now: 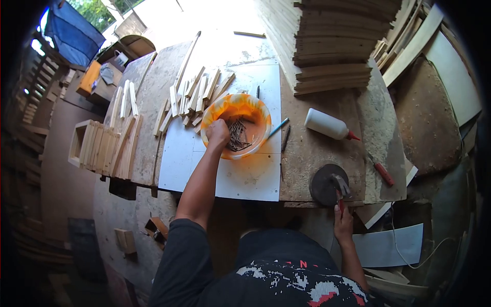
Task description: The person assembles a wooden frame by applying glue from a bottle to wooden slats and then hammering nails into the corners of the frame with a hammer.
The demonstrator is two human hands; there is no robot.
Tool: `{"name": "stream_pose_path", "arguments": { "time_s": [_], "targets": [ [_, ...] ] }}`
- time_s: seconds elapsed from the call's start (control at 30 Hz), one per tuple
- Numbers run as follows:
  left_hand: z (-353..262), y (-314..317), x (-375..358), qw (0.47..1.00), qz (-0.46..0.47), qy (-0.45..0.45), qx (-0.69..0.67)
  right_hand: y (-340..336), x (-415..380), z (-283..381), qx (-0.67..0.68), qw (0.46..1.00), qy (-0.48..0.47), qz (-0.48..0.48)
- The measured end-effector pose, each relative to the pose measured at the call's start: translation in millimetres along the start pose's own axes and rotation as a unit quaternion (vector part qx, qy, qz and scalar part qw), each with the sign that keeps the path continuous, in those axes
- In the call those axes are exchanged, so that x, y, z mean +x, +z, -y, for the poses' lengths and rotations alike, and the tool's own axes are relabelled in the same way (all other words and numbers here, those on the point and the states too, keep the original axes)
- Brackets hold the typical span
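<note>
An orange and white plastic bowl (263, 123) stands on a white board, with a heap of nails (237, 134) inside. My left hand (218, 132) is closed at the bowl's left rim, right beside the nails. Its fingertips are hidden, and I cannot tell what they hold. Low on the right, my right hand (343, 224) is wrapped round the red handle of a claw hammer (339, 185). The hammer's head overlaps a dark round disc (323, 185) at the table's front edge.
Wooden sticks (197, 97) lie behind the bowl. Stacked slats (332, 46) rise at the back right. A white bottle (325, 124) with a red tip lies near a red-handled tool (383, 175). A slatted wooden piece (105, 148) sits at the left edge.
</note>
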State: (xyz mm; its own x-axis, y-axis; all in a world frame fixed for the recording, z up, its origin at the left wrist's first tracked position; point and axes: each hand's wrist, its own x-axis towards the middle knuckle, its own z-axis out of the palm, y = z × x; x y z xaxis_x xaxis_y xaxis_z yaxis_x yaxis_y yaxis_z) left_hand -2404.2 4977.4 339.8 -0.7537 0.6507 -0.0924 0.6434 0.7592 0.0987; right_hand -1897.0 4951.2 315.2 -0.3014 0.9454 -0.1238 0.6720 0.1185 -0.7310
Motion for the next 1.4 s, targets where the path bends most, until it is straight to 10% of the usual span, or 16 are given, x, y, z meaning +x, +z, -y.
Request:
{"name": "stream_pose_path", "arguments": {
  "time_s": [0.5,0.8,1.27,1.4],
  "targets": [
    [13.6,11.7,1.4,0.999,-0.008,0.044,-0.011,-11.3,5.8,-11.4,-0.003,1.0,-0.01,0.011],
    [17.8,-20.6,-11.0,0.958,-0.085,0.11,-0.251,-9.1,8.2,-21.6,0.003,1.0,-0.006,0.028],
    [-87.9,22.5,-207.5,0.639,0.207,0.088,-0.735,-21.8,10.4,-16.0,0.077,0.996,-0.013,0.045],
    [-128.4,64.5,-272.0,0.72,0.234,0.04,-0.652,-33.9,6.9,-22.5,0.075,0.996,-0.019,0.033]
  ]
}}
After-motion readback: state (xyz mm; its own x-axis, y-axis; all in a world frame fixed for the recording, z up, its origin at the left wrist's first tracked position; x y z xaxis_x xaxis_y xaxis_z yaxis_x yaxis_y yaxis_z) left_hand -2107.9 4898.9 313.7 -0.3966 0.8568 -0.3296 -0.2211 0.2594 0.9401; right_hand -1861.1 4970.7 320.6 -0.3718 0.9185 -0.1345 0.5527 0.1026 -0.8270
